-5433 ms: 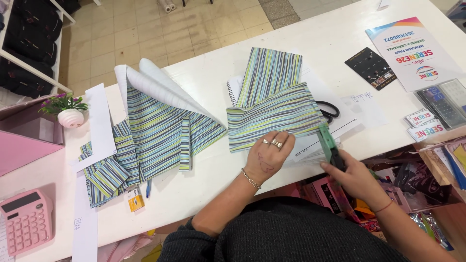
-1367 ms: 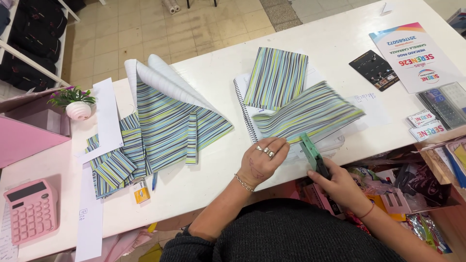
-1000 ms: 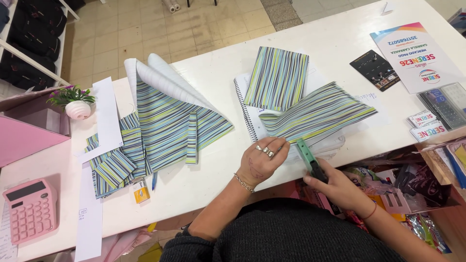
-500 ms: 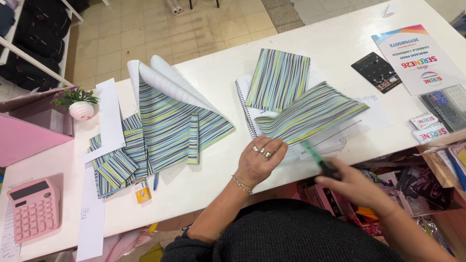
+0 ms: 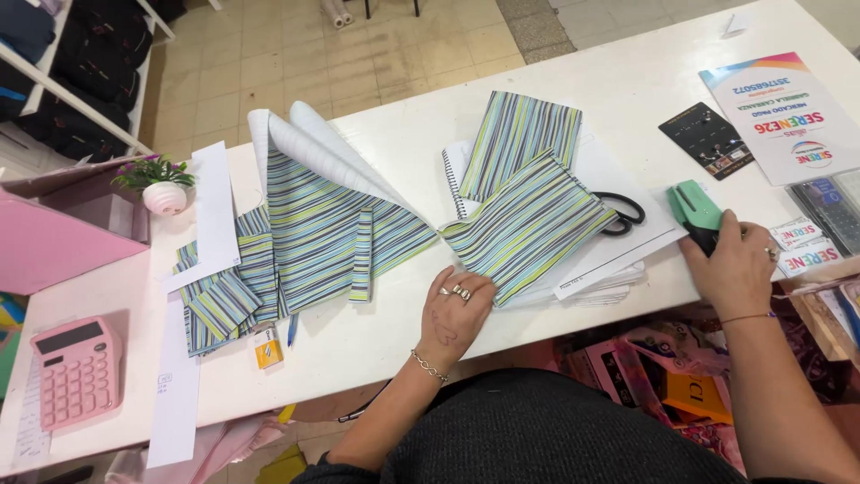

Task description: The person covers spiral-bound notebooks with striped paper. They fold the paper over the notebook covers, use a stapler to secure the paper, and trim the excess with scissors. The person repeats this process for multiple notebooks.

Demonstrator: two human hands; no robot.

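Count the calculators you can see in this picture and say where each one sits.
2. A pink calculator lies at the table's near left corner; a dark calculator lies at the far right edge, beyond the right hand. Others may be hidden.

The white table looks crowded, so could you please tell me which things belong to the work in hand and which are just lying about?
In use:
- left hand pressing the striped folded paper
- right hand holding the green stapler
- white sheets under the fold

Lying about:
- pink calculator
- small potted plant
- black scissors
- colourful flyer
- black card
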